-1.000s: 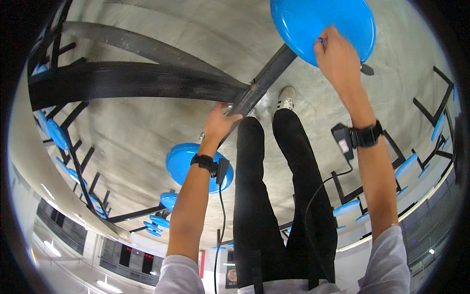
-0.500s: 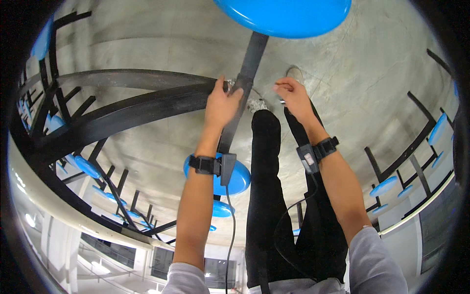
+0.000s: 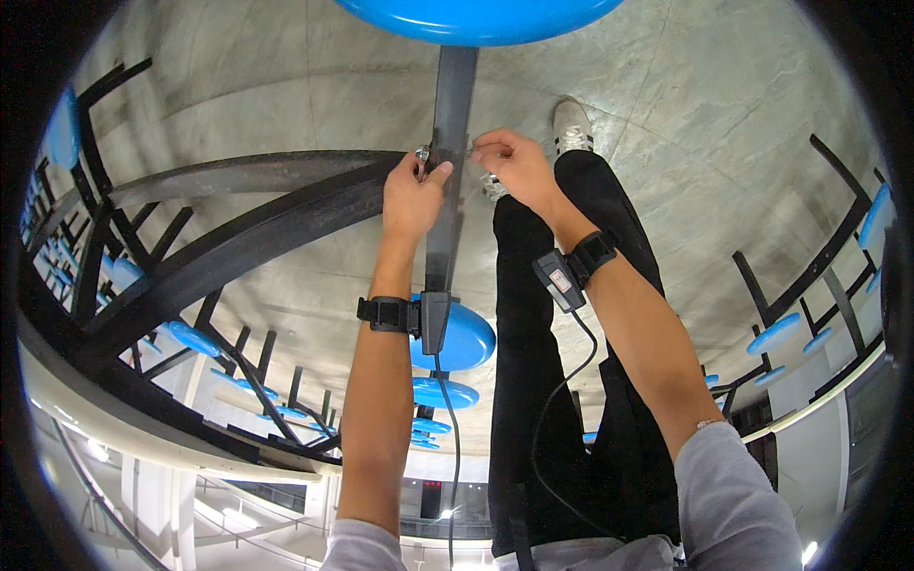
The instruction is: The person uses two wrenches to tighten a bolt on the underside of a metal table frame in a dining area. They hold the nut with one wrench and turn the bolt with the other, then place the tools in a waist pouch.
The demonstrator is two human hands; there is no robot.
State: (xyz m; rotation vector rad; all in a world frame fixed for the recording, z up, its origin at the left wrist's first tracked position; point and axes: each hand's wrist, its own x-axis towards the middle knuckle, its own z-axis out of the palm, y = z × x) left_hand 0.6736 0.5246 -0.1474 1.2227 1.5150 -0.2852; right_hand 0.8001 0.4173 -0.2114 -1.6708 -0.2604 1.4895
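My left hand [image 3: 412,200] is at the joint where a curved black metal beam [image 3: 276,217] meets a straight black bar [image 3: 451,119]. Between its thumb and fingers sits a small shiny metal tool with a rounded end [image 3: 422,154], its lower part hidden by the hand. Across the bar, my right hand [image 3: 519,167] has its fingertips pinched together just beside the bar's right side. Whatever they hold, if anything, is too small to make out. A round blue stool seat [image 3: 476,21] tops the bar's far end.
Another blue seat [image 3: 455,338] lies below my left wrist, partly behind a strapped-on black device [image 3: 434,322]. Thin cables hang from both wrist devices. More blue seats on black frames stand at the left and right [image 3: 773,333]. My shoe [image 3: 573,126] rests on the grey floor [image 3: 705,171].
My right hand has moved left, up to the bar. The view has shifted, so the bar now looks more upright. The left hand stays at the joint, its metal tool showing more clearly.
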